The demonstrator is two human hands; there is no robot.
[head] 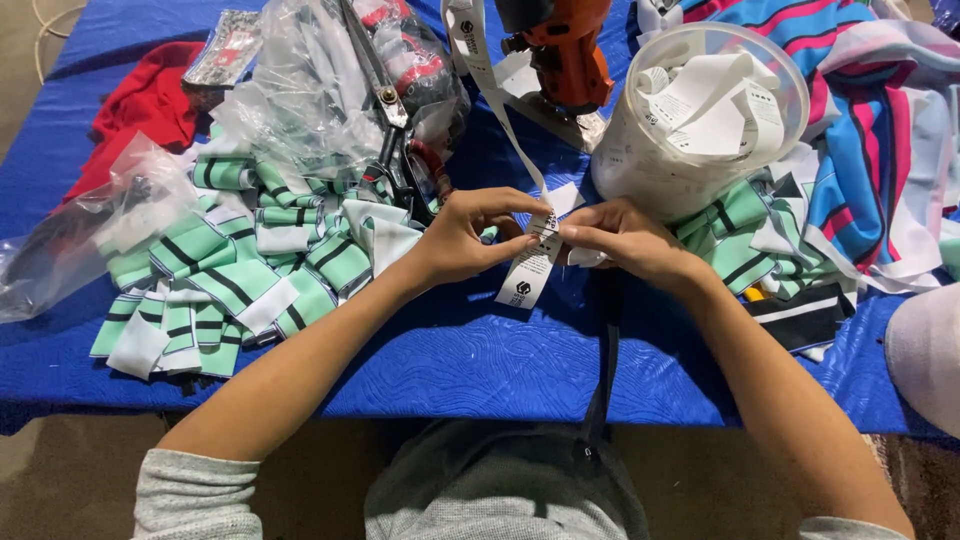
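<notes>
Hands meet over the middle of a blue quilted surface [450,360], both pinching one white label strip [530,262]. The left hand [462,235] has its grip closed on the strip, thumb below and fingertips curled over the top edge; the right hand [625,240] is likewise clamped on it just beside, so the fingertips of the two hands nearly touch. The strip runs up and away from the hands as a long printed ribbon toward the top of the view, and its free end hangs below the fingers, tilted, with a dark mark printed near the tip. A small white piece sits under the right fingers, perhaps a second label, though the view is too tight to be sure. To the left lies a heap of green, white and black striped fabric pieces [230,280], spread across the surface and partly under clear plastic bags [300,90]. Black scissors [395,150] rest on top of that heap, blades pointing away. A red cloth [145,105] lies at the far left corner. Behind the hands stands an orange machine [565,45] on a metal base. Near the right hand a translucent tub [620,165] holds loose coils of white label tape. More striped fabric, in blue, pink and white, is piled at the right edge [880,130].
</notes>
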